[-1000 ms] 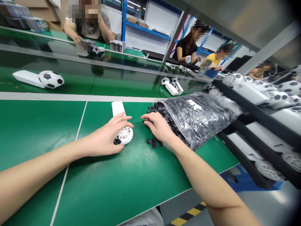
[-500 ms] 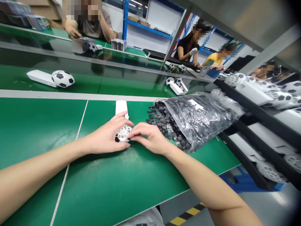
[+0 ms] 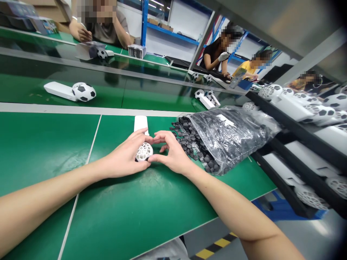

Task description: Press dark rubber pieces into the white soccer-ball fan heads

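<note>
A white soccer-ball-shaped piece (image 3: 144, 151) with an openwork lattice lies on the green table, joined to a flat white handle (image 3: 141, 124) pointing away from me. My left hand (image 3: 128, 153) is curled around the ball's left side, thumb below and fingers above. At the ball's right, my right hand (image 3: 172, 153) presses its thumb on the lower edge, where a dark patch shows, while the index finger arches near the top. Beside that hand, small black panels (image 3: 189, 139) spill out of a clear plastic bag (image 3: 227, 133).
A black rack (image 3: 295, 126) with more white ball pieces stands at the right. Beyond the table's pale edge strip, a finished-looking ball piece (image 3: 84, 92) lies on the conveyor belt (image 3: 108, 90), with others farther right. Several co-workers sit across; one (image 3: 108, 29) has small boxes nearby.
My right fingers have gone from a pinch at the ball's edge to a wider spread, thumb on the edge. Pieces on the belt have shifted right. The co-worker opposite has raised a hand.
</note>
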The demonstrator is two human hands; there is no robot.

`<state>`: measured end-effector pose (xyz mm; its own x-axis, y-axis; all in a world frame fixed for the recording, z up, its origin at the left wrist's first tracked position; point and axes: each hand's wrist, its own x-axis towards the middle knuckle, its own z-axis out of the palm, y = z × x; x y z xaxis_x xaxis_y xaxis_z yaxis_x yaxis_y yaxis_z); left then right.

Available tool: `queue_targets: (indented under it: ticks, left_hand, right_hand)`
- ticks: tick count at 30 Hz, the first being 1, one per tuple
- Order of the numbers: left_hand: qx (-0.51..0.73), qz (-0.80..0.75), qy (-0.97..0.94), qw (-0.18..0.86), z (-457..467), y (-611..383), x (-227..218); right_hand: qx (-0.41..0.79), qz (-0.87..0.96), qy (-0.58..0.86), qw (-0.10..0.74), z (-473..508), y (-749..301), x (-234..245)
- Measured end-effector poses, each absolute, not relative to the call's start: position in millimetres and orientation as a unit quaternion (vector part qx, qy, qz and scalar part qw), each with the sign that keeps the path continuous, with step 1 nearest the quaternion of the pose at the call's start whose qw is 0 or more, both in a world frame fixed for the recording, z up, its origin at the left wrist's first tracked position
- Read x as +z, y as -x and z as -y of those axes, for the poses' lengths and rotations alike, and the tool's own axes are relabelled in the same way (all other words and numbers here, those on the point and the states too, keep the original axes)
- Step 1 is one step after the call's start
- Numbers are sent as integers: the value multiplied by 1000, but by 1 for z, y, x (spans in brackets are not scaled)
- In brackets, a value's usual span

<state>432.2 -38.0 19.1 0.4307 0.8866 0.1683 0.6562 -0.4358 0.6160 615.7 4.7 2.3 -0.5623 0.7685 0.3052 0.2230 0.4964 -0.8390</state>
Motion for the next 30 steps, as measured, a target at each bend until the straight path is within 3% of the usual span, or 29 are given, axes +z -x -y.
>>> queue_targets:
  ticks: [7, 10, 15, 20, 25, 30]
  left_hand:
    - [274, -473, -809, 216, 42, -434, 15]
    - [252, -460, -820, 228, 42, -435, 16]
    - [228, -488, -811, 229, 33, -423, 19]
    - [237, -622, -702, 252, 20, -403, 19]
    - [223, -600, -715, 281, 23, -404, 25]
    - [187, -545, -755, 312, 30, -407, 35]
  right_hand:
    - [454, 767, 326, 315, -7, -611, 0]
    - [442, 755, 343, 343, -16, -615, 7]
    - [245, 737, 423, 467, -44, -643, 13]
    - [104, 827, 449, 321, -51, -657, 5]
    - [33, 870, 448, 203, -45, -649, 2]
    - [-24, 886, 432, 169, -47, -647, -1]
